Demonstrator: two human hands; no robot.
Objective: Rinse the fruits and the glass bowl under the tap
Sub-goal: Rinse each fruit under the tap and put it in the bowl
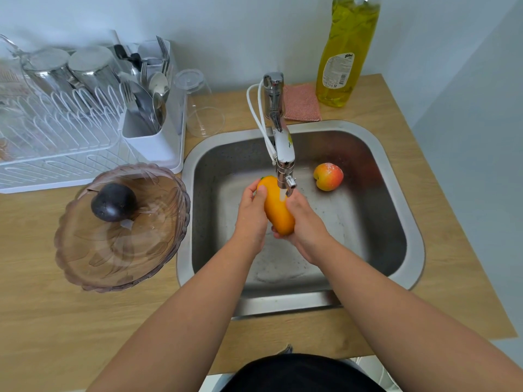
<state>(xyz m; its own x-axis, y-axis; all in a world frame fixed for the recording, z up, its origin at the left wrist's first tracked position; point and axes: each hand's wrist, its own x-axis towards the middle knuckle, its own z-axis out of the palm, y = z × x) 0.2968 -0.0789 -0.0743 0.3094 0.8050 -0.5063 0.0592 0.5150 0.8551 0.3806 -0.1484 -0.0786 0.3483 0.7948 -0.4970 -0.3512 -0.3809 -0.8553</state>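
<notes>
Dark shirt [300, 373] at bottom edge, then both forearms reaching fwd over the wooden counter [70, 329] into the steel sink [407, 222]. Left hand [250, 219] & right hand [304, 222] both wrap a long orange fruit [276, 206], prob a mango: left fingers curl over its upper left side, right hand cups it from below and the right. Water runs from the tap [278, 137] onto the fruit's top, just under the spout.

A red-yellow apple [328, 176] lies loose on the sink floor, back right, apart from the hands; it has droplets on it. The tinted glass bowl [85, 250] sits on the counter left of the sink, close to its rim, w/ a dark plum-like fruit [113, 202] inside, so that fruit & the bowl likely still need rinsing.

Risks: wet smooth skin + soft grip, so the fruit could slip and drop into the sink, maybe knocking the apple. Water hitting the curved fruit could splash onto the counter. The bowl is heavy-looking glass; lifting it w/ wet hands could let it slide or clip the sink edge.
</notes>
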